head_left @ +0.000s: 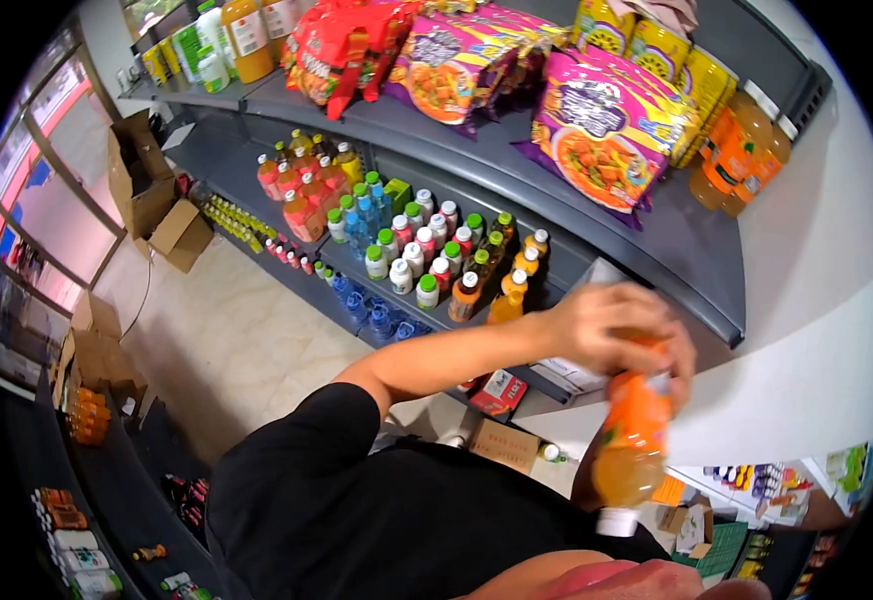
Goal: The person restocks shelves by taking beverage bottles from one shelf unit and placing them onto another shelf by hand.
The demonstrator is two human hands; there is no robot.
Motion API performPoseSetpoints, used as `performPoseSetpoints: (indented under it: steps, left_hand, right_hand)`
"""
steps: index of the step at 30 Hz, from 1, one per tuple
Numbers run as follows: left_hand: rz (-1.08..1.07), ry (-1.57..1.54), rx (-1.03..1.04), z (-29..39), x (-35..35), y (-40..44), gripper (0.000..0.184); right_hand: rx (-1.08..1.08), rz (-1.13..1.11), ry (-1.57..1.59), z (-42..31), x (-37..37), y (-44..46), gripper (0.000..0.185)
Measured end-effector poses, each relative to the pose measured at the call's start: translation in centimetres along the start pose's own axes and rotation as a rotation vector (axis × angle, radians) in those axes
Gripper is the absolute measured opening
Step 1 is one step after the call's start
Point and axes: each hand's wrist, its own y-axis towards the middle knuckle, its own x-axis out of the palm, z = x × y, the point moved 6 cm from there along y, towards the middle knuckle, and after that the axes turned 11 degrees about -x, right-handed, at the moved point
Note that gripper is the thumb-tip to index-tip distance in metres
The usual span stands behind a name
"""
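I hold a bottle of orange drink (635, 440) upside down, its white cap pointing down toward my chest. The fingers of my left hand (607, 325) are curled over the bottle's base end. My right hand (685, 362) is mostly hidden behind the bottle; its fingers show along the far side and appear to grip it. Behind my hands is a dark shelf unit. Nearest on its lower shelf are orange drink bottles (513, 295). Purple noodle packs (602, 130) lie on the shelf above.
Several rows of white-capped and green-capped bottles (417, 240) fill the lower shelf. Large orange bottles (742, 150) stand at the upper shelf's right end. Open cardboard boxes (147, 190) sit on the floor at left. A carton (505, 445) lies below the shelf.
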Motion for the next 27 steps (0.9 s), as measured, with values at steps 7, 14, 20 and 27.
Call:
performPoseSetpoints:
  steps: [7,14,20,27]
  left_hand:
    - [-0.256,0.13,-0.907,3.0,-13.6,-24.7,0.057]
    - [-0.073,0.488,-1.413,12.2,-29.1,-34.2,0.062]
    - [0.071,0.677,-1.594,17.2,-39.9,-36.7,0.066]
    - [0.373,0.849,-1.716,26.7,-48.4,-37.9,0.078]
  right_hand:
    - [0.633,-0.811,0.328,-9.2,9.0,-14.8,0.048]
    - [1.232,-0.928,0.98,-20.5,21.1,-30.1,0.083]
    - [1.278,-1.061,1.261,-28.5,32.2,-31.2,0.07]
    - [1.376,-1.287,1.51,-37.5,40.1,-35.7,0.05]
